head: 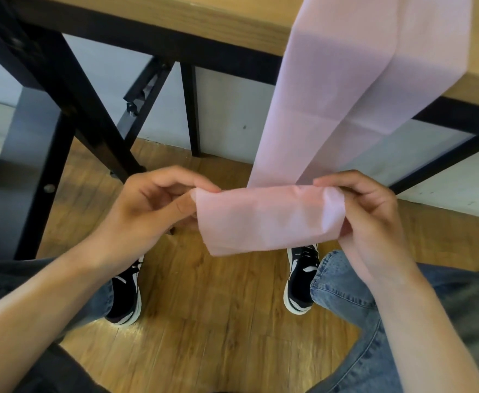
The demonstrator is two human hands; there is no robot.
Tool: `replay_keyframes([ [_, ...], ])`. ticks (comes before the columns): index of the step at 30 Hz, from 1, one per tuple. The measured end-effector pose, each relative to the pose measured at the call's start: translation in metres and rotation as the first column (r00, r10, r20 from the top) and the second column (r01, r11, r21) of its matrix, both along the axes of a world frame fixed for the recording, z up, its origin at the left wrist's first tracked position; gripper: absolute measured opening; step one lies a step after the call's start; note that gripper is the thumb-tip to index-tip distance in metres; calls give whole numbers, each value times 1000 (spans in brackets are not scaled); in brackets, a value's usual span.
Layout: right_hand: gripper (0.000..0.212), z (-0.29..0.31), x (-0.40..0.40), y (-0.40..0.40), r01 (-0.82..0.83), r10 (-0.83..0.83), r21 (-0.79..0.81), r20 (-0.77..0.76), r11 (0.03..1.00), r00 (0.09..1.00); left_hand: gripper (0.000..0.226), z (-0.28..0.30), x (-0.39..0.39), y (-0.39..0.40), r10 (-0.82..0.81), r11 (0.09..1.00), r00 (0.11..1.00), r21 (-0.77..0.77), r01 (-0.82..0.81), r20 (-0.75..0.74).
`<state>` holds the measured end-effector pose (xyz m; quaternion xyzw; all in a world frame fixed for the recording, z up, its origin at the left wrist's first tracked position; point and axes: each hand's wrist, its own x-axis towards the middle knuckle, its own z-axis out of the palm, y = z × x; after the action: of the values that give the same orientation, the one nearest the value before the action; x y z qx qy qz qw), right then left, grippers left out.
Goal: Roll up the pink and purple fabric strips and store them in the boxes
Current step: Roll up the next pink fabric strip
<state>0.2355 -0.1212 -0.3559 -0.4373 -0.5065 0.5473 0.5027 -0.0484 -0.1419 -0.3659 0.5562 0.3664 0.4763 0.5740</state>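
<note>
We see bare forearms, no sleeves reaching the wrists. Faded blue jeans cover the legs. Black trainers show white soles and laces

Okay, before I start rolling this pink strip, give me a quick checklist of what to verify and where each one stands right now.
1. Left hand pinches its end of the pink strip: ok.
2. Right hand pinches the opposite end: ok.
3. End of strip folded over to start a roll: ok, one loose fold, no tight roll yet.
4. Rest of the strip runs free up to the table: ok, it hangs over the edge with a lengthwise fold but no snag visible.
5. Strip clear of the floor: ok, held above the shoes.
6. Boxes ready for storing: cannot tell, none in view.
</note>
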Motion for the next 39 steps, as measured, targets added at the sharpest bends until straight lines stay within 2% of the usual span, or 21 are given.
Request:
replay_keyframes([
  [1,16,2,1,1,-49,47,-26,-81,998,996,20,1,-1,0,-32,998,997,-55,36,70],
  [2,13,3,3,1,-100,93,-39,-152,994,984,20,1,-3,1,-51,993,990,-98,64,130],
  [4,28,4,7,2,-224,213,-33,-194,974,957,23,1,-6,2,-59,988,978,-131,86,200],
  [9,34,9,8,2,-250,246,2,-188,968,951,24,5,-4,2,-1,982,970,-181,46,243],
  [11,31,10,6,1,-204,204,20,-149,979,968,22,4,-2,1,42,988,987,-153,-18,157],
  [13,26,10,4,0,-113,114,16,-77,993,991,24,2,1,0,90,994,995,-62,-88,33],
  [19,37,9,3,-2,-2,-34,149,235,989,971,29,1,4,-2,150,987,982,70,-142,-112],
  [22,38,8,0,-2,11,-54,167,256,986,965,32,2,3,0,162,984,972,100,-146,-172],
  [25,33,8,-3,-4,12,-48,132,274,991,961,32,2,3,1,210,977,963,69,-200,-168],
  [28,27,10,-4,-3,26,-56,125,238,992,970,33,2,5,1,222,974,969,-14,-225,-112],
  [30,22,11,-2,-2,39,-56,104,163,994,985,34,1,7,1,206,974,977,-89,-210,-53],
  [32,22,11,-2,-1,45,-49,53,85,998,995,35,-1,9,0,182,977,981,-101,-188,-66],
  [34,21,10,-2,0,35,-35,-9,15,999,999,35,0,10,-2,172,984,964,-21,-179,-203],
  [36,13,9,-2,0,10,-13,-58,-47,998,999,31,3,11,-3,195,980,901,108,-166,-387],
  [37,9,9,-2,1,6,-11,-75,-68,997,998,27,4,11,-4,221,973,868,167,-162,-445],
  [39,9,8,1,2,3,-14,-120,-86,993,996,18,4,9,-3,261,956,844,246,-159,-469],
])
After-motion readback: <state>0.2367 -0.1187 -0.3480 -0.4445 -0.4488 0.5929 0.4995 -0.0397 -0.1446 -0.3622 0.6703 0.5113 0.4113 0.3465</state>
